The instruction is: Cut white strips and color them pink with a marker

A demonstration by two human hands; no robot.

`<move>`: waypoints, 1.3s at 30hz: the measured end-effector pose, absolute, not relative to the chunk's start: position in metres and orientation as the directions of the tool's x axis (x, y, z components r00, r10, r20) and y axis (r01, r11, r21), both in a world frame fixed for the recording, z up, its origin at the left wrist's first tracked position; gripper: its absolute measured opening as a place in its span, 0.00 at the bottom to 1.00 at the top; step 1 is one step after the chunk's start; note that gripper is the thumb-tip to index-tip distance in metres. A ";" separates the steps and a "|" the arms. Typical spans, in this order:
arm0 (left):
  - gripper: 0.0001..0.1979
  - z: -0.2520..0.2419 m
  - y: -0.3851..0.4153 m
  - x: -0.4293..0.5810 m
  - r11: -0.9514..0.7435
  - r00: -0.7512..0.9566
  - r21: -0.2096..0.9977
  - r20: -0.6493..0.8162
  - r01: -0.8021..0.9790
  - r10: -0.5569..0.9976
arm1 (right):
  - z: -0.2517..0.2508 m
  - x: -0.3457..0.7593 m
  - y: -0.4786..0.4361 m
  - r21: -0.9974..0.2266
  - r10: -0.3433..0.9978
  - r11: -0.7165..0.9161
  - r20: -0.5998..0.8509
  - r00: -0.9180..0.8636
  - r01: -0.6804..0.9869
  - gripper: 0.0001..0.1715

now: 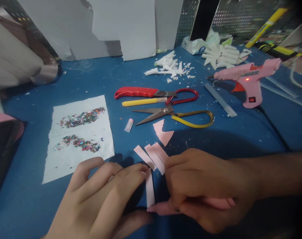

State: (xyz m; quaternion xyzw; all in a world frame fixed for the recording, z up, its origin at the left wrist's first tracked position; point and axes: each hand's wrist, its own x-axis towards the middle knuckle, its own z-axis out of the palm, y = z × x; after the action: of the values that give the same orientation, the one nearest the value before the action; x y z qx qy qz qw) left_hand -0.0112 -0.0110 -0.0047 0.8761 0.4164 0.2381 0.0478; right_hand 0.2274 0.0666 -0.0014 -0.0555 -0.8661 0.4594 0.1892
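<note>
My left hand (108, 196) steadies a narrow pink paper strip (150, 189): its fingertips are at the strip's top end, its thumb close to the bottom end. In my right hand (203, 186) is a slim pink thing with a tapered tip (165, 207), its tip touching the strip's lower end. Most of that thing is hidden by the fingers, so its kind cannot be told. Just beyond the hands lie several more pink strips (154, 157) and a notched pink paper scrap (163, 132).
Scissors (165, 111), a red-handled cutter (138, 92) and a yellow pen (143, 102) lie ahead. A pink glue gun (250, 78), its light lit, stands right. White paper (78, 161) bears glitter flakes. White scraps (170, 64) lie behind; a dark device (5, 149) is left.
</note>
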 end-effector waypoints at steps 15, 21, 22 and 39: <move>0.21 -0.006 -0.012 -0.011 -0.648 0.546 0.275 0.365 0.710 0.754 | -0.002 0.229 0.067 -0.810 0.332 0.583 0.307 -0.892 -0.062 0.06; 0.21 -0.005 -0.012 -0.010 -0.635 0.533 0.269 0.366 0.725 0.763 | -0.003 0.230 0.067 -0.819 0.356 0.568 0.331 -0.874 -0.079 0.07; 0.21 -0.005 -0.012 -0.010 -0.635 0.534 0.264 0.365 0.726 0.762 | -0.003 0.230 0.067 -0.818 0.365 0.571 0.326 -0.872 -0.067 0.07; 0.19 -0.005 -0.009 -0.007 -0.640 0.491 0.314 0.438 0.701 0.753 | -0.002 0.234 0.066 -0.784 0.370 0.616 0.368 -0.853 -0.071 0.08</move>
State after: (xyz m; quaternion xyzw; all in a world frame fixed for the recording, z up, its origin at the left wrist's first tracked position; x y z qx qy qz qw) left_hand -0.0065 -0.0086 -0.0051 0.8623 0.4215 0.2769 0.0465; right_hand 0.2339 0.0661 -0.0025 -0.0868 -0.8614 0.4293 0.2571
